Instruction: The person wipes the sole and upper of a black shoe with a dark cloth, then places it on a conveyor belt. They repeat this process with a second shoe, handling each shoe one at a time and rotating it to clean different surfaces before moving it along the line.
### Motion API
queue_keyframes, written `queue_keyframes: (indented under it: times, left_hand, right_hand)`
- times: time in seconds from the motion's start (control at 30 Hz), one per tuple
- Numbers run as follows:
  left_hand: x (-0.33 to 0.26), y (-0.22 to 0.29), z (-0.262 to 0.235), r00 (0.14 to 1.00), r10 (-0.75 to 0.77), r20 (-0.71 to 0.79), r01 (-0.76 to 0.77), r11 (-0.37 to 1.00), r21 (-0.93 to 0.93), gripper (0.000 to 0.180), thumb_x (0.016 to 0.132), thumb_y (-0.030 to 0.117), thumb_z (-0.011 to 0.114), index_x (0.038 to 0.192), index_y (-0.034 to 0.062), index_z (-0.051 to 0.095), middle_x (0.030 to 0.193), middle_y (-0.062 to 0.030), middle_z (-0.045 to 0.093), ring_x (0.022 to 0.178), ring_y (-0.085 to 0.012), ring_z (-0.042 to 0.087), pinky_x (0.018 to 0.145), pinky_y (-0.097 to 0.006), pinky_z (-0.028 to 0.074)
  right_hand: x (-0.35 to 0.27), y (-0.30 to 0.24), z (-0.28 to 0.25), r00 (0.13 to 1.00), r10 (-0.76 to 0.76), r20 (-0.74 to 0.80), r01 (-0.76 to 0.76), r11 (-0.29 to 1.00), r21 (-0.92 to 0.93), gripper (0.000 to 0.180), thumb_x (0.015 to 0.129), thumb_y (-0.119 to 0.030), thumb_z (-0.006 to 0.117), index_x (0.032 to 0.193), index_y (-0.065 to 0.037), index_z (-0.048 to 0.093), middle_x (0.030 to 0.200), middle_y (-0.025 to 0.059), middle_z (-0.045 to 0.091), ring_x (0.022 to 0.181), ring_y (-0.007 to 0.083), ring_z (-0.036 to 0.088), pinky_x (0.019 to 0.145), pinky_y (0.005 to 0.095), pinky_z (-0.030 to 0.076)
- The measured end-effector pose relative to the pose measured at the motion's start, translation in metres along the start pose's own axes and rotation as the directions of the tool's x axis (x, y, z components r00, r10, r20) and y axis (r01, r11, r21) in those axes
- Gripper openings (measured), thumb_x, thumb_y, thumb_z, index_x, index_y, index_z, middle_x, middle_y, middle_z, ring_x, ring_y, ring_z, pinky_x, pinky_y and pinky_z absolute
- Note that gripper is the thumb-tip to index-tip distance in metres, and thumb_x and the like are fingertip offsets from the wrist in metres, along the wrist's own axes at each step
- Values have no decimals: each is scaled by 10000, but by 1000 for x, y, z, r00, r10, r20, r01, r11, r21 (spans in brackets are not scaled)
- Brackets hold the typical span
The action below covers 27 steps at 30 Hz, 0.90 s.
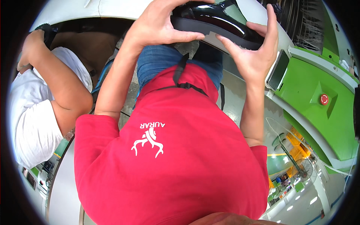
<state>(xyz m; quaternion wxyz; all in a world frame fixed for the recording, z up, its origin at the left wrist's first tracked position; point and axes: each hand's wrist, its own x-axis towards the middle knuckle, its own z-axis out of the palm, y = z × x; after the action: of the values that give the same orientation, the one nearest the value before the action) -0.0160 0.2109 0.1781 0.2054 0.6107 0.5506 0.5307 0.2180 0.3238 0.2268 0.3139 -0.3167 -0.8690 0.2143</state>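
A glossy black shoe [217, 18] with a thick black sole and a grey-green side panel is held up at the top of the view, lying lengthwise between my two hands. My left hand [159, 26] grips its left end, thumb stretched along the lower edge of the sole and fingers partly out of sight over the top. At the right end, my right hand [258, 48] holds the shoe between the thumb, near the sole's edge, and the raised fingers. The two thumb tips point toward each other, a small gap apart.
A white worktop [123, 8] runs beyond the shoe. To the right stands a green machine [303, 93] with a red button [324, 99], a screen device [279, 70] and dark bristles [309, 22] nearby. A co-worker in a white shirt [33, 108] is close at my left.
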Motion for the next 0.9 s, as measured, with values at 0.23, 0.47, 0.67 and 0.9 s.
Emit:
queue_keyframes:
  times: [0.23,0.47,0.67,0.9]
  left_hand:
    - [45,40,18,960,172,221,-273,748,604,996,598,388,999,1493,165,624,1404,-212,562,1351,-421,532,1147,-531,418]
    - [62,19,17,969,126,214,-218,843,492,942,615,547,956,1439,169,701,1187,-148,676,1146,-370,648,1002,-479,469]
    - [67,21,16,969,107,224,-204,856,474,941,610,552,951,1431,161,712,1199,-161,685,1146,-381,658,986,-483,483]
    - [68,20,13,965,79,250,-191,865,464,934,607,555,940,1424,164,714,1231,-167,680,1167,-380,647,1014,-485,474]
  right_hand:
    - [-34,15,10,970,-215,-117,207,975,-78,1058,634,-200,1061,1565,-76,573,1114,99,682,1074,250,662,945,391,556]
    - [-22,52,-4,968,-250,-35,248,968,-42,667,760,-245,1002,1351,-59,754,1308,131,744,1189,271,684,1032,393,544]
    - [-18,52,3,967,-228,-113,229,973,-4,644,725,-253,1026,1287,-53,782,1216,116,774,1131,262,712,990,372,564]
    - [-16,53,-1,984,-159,-79,168,977,133,631,719,-196,1026,1279,-34,784,1219,116,781,1126,241,731,1012,359,569]
